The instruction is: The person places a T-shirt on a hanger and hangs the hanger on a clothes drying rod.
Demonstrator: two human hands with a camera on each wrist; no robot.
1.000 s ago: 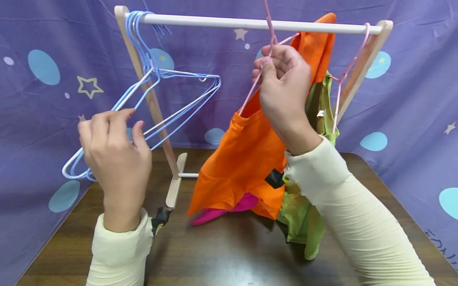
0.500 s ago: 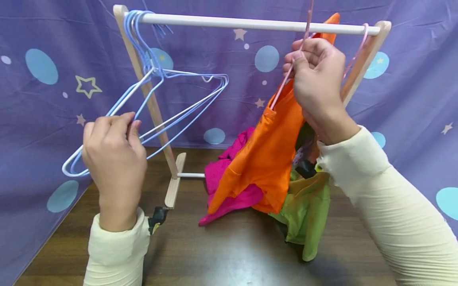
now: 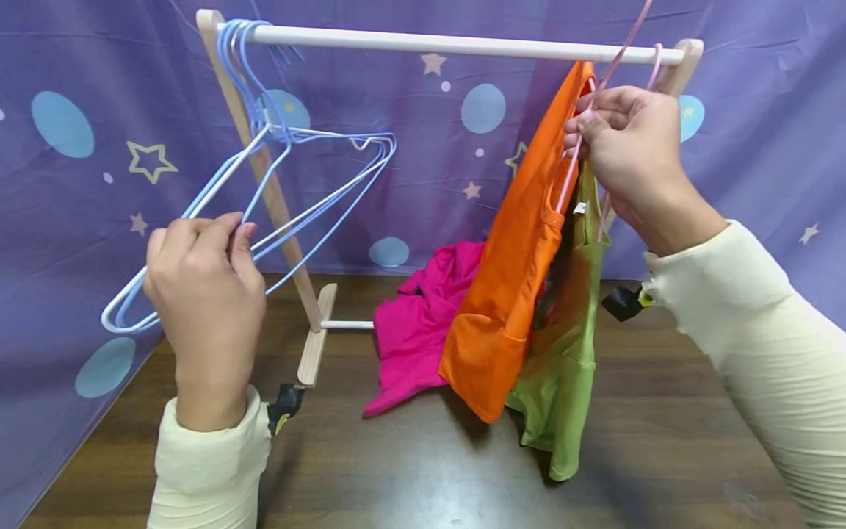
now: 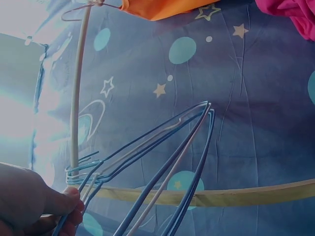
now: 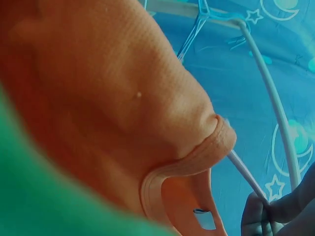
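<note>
My left hand (image 3: 205,286) pinches a blue hanger (image 3: 264,184) in a bunch of blue and white hangers hooked over the rail's left end; the left wrist view shows the thumb and fingertips on its wire. At the right, my right hand (image 3: 637,150) pinches the pink hanger (image 3: 571,173), whose hook rises above the rail. An orange top (image 3: 505,294) hangs from that hanger; its collar edge and white label show in the right wrist view. Just behind it, a green garment (image 3: 575,353) hangs on a second pink hanger (image 3: 656,66) hooked on the rail.
The white rail (image 3: 429,44) runs between wooden uprights of a small clothes rack, whose left foot (image 3: 313,345) stands on the brown table (image 3: 396,470). A bright pink garment (image 3: 423,316) lies crumpled behind the orange top. A purple patterned curtain (image 3: 423,198) backs everything.
My right hand has carried the pink hanger and orange top to the right, close to the green garment. The top has turned more edge-on. My left hand keeps its place at the blue hangers.
</note>
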